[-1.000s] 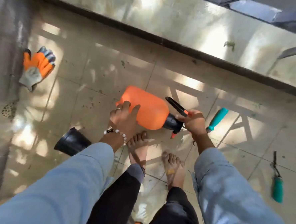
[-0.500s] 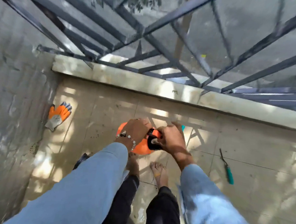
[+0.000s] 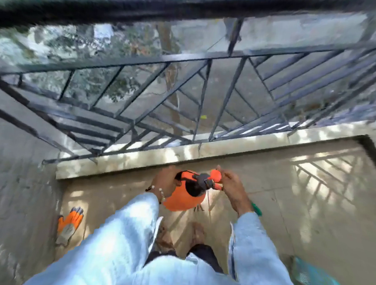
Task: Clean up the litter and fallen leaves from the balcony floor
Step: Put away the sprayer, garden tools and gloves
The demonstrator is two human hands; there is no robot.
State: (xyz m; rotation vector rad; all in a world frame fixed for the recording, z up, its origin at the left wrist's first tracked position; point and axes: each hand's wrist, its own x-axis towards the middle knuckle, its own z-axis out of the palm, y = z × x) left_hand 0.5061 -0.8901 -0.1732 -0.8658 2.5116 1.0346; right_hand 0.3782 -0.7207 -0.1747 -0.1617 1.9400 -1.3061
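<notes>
An orange spray bottle (image 3: 182, 200) with a black pump head is held upright above the tiled balcony floor (image 3: 289, 203), in front of my chest. My left hand (image 3: 166, 181) grips the bottle's left shoulder. My right hand (image 3: 231, 187) holds the pump handle and orange knob at the top right. Part of the bottle is hidden behind my left wrist and sleeve. No leaves or litter show clearly on the floor; the frame is blurred.
An orange and grey work glove (image 3: 68, 224) lies by the left wall. A green-handled tool (image 3: 256, 209) peeks out under my right wrist. A teal object (image 3: 315, 280) sits at lower right. The dark metal railing (image 3: 185, 102) stands on the pale ledge (image 3: 159, 160) ahead. My bare feet are below.
The bottle went from lying on the floor to upright in both hands, raised higher. My view rose as I stood, bringing the railing and the street below into sight.
</notes>
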